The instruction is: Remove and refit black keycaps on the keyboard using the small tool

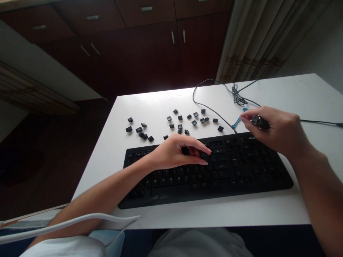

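Observation:
A black keyboard (pixel 171 192) lies along the front of the white table, with several keycaps off it. My left hand (pixel 179 151) is over its middle, index finger and thumb curled into a pinch at the keys; whatever is between the fingertips is too dark to make out. My right hand (pixel 278 130) is raised above the keyboard's upper right corner, fingers closed round a dark object with shiny patches (pixel 259 122). Beyond its fingertips a small blue brush (pixel 237 122) shows, partly covered; I cannot tell whether they touch. Loose black keycaps (pixel 180 126) are scattered behind the keyboard.
A black cable (pixel 206 106) loops across the table (pixel 155 103) to a tied bundle (pixel 237 94) at the back. Another white cable (pixel 69 223) crosses the near left corner. Dark red cabinets (pixel 139 60) and a curtain (pixel 249 39) stand behind.

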A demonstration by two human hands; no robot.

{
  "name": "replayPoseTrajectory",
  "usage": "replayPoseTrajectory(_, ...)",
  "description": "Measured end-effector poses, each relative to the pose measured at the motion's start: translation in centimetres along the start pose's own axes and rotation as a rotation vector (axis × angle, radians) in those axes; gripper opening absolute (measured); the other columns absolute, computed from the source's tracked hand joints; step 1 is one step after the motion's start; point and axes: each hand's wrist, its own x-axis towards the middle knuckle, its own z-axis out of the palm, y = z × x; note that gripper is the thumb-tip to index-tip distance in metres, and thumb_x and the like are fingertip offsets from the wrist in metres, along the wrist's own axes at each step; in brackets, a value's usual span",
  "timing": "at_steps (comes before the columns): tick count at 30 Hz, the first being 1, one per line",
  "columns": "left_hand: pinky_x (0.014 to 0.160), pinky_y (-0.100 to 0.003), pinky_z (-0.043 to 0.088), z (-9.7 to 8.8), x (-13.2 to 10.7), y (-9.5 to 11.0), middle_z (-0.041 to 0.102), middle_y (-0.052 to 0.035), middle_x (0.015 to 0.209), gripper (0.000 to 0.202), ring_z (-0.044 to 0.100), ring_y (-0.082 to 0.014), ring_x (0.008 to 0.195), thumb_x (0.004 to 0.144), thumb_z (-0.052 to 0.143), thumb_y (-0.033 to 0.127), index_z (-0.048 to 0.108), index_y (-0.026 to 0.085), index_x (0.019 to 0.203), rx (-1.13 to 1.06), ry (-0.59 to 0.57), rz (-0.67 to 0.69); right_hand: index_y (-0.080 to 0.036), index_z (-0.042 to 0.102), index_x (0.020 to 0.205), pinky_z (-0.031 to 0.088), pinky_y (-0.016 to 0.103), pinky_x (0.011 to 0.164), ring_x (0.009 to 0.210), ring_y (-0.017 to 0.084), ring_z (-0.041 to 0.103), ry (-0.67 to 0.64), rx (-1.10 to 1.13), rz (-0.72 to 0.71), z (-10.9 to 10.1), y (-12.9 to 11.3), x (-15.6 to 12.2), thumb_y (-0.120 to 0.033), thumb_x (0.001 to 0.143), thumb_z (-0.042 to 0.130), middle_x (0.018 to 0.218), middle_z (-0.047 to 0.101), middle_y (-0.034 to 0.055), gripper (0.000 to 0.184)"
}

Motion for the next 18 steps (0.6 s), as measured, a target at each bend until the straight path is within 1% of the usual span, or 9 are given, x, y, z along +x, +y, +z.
replayPoseTrajectory(4, 0.077, -0.026, 0.06, 0.0, 0.0, 0.0, 0.076, -0.0064, 0.104, 0.028, 0.071, -0.0159, 0.089, 0.084, 0.078, 0.023, 0.077, 0.02, 0.112, 0.01, -0.016, 0.009, -0.027, 0.069, 0.108, 0.059, 0.037, 0.071, 0.087, 0.024, 0.074, -0.002, -0.015, -0.022, 0.0, 0.0, 0.0, -0.021, 0.089, 0.07, 0.1, 0.077, 0.0036, 0.02)
replayPoseTrajectory(9, 0.079, -0.026, 0.06, -0.1, 0.1, 0.0, 0.073, -0.007, 0.109, 0.029, 0.069, -0.015, 0.091, 0.086, 0.075, 0.023, 0.076, 0.022, 0.116, 0.036, -0.021, 0.035, -0.024, 0.069, 0.108, 0.059, 0.035, 0.073, 0.088, 0.023, 0.074, -0.01, -0.031, -0.027, -0.1, -0.1, 0.1, -0.021, 0.09, 0.069, 0.101, 0.077, 0.0044, 0.018)
replayPoseTrajectory(13, 0.075, -0.023, 0.06, -1.0, 0.1, 0.5, 0.072, -0.008, 0.108, 0.032, 0.068, -0.0126, 0.086, 0.088, 0.073, 0.021, 0.073, 0.019, 0.12, -0.027, -0.022, 0.028, -0.024, 0.069, 0.107, 0.059, 0.034, 0.074, 0.091, 0.023, 0.074, -0.016, -0.041, -0.022, 0.0, -0.1, 0.0, -0.022, 0.09, 0.068, 0.102, 0.077, 0.0041, 0.017)
replayPoseTrajectory(15, 0.077, -0.023, 0.061, -1.8, 0.0, 1.0, 0.073, -0.0081, 0.106, 0.032, 0.069, -0.0132, 0.088, 0.086, 0.075, 0.019, 0.072, 0.017, 0.118, -0.083, 0.035, 0.023, -0.024, 0.069, 0.107, 0.059, 0.034, 0.073, 0.09, 0.023, 0.075, -0.01, -0.057, -0.024, 0.1, -0.1, 0.0, -0.022, 0.09, 0.068, 0.102, 0.078, 0.0037, 0.017)
replayPoseTrajectory(18, 0.084, -0.027, 0.062, -3.2, -0.1, 1.9, 0.073, -0.0092, 0.109, 0.03, 0.072, -0.0165, 0.096, 0.083, 0.078, 0.018, 0.07, 0.014, 0.111, -0.112, 0.151, -0.01, -0.022, 0.07, 0.105, 0.059, 0.033, 0.071, 0.088, 0.023, 0.075, 0.01, -0.087, -0.063, 0.1, 0.0, 0.0, -0.023, 0.088, 0.071, 0.099, 0.078, 0.0047, 0.017)
